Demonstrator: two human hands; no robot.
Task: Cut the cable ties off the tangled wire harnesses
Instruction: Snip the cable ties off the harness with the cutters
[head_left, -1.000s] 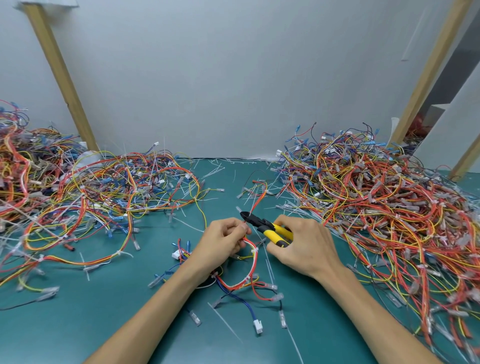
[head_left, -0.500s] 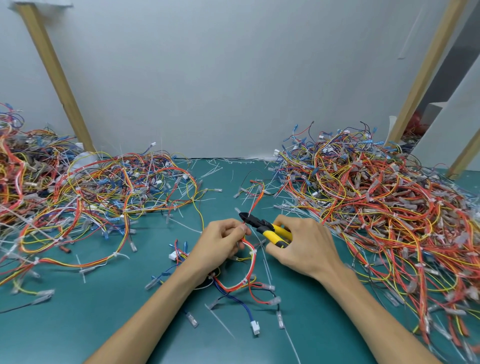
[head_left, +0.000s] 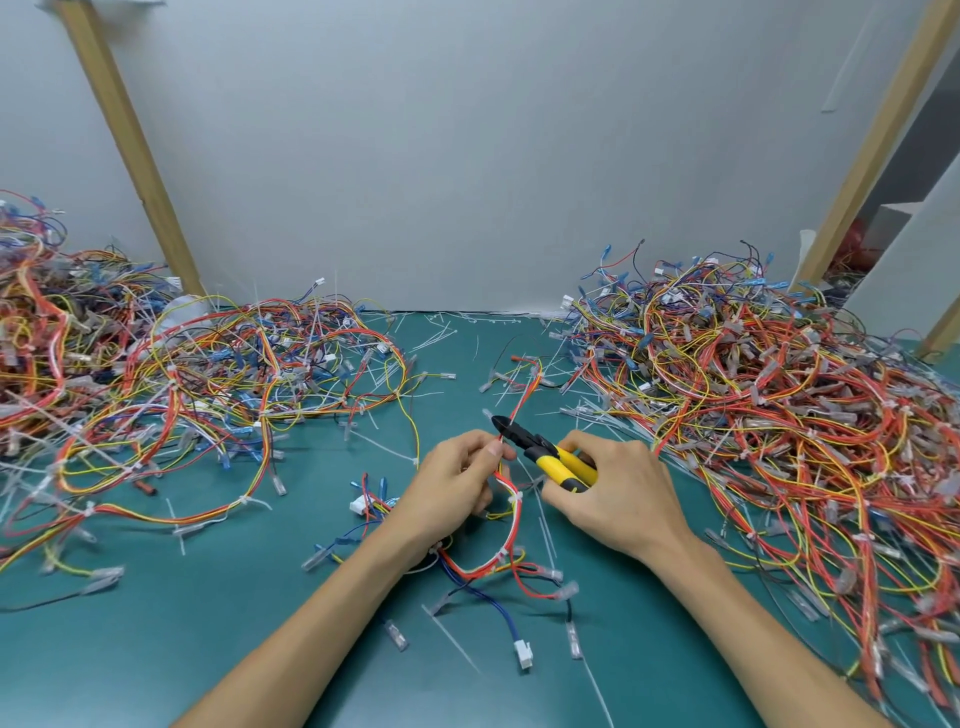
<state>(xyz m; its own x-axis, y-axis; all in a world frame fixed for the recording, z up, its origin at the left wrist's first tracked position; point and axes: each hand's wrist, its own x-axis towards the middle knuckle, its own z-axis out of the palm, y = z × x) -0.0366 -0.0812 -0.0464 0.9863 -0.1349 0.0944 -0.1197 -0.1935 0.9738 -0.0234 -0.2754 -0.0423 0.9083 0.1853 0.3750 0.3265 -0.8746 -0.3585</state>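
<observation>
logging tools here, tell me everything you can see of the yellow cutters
The cutters have a black, metal-looking head and yellow handles. The right hand grips the handles above the green table. The tool is slanted, its tip pointing away and to the left, at the red wire harness pinched by the left hand. The jaws look nearly closed at the wires; whether they bite a tie is too small to tell.

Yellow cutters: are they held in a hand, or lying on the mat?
Held: the right hand grips the yellow cutters by their handles.
</observation>
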